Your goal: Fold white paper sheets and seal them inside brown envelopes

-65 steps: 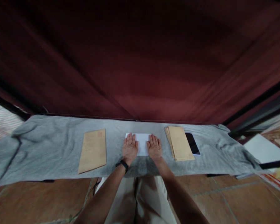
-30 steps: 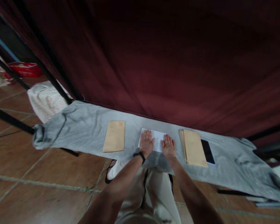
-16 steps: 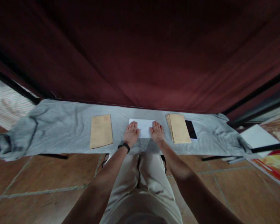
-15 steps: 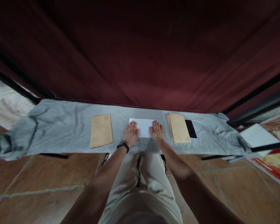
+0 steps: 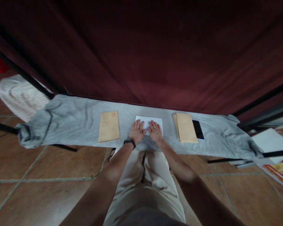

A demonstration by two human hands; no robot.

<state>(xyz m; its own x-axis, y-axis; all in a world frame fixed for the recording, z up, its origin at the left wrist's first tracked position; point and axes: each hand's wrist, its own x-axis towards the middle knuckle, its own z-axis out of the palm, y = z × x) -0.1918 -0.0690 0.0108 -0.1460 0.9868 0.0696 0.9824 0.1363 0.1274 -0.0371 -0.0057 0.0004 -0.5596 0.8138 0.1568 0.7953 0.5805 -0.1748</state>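
A white sheet of paper (image 5: 145,120) lies flat on the grey cloth in front of me, partly covered by both hands. My left hand (image 5: 137,131) rests palm down on its left part, fingers stretched out, with a dark band on the wrist. Spread flat over the right part is my right hand (image 5: 155,130), its thumb close to the left thumb. To the left lies a single brown envelope (image 5: 109,127) with a small reddish mark at its top corner. On the right, several brown envelopes (image 5: 185,128) form a slightly fanned stack.
A dark-screened phone or tablet (image 5: 198,129) lies partly under the envelope stack. Grey cloth (image 5: 73,122) covers the narrow table. A dark red curtain (image 5: 141,69) hangs behind it. Striped fabric (image 5: 23,94) is at far left, a white board (image 5: 271,142) at far right.
Both hands have moved inward over the white paper, thumbs now close together. The whole view has shifted slightly, with the table things appearing further right. The envelopes stay in place.
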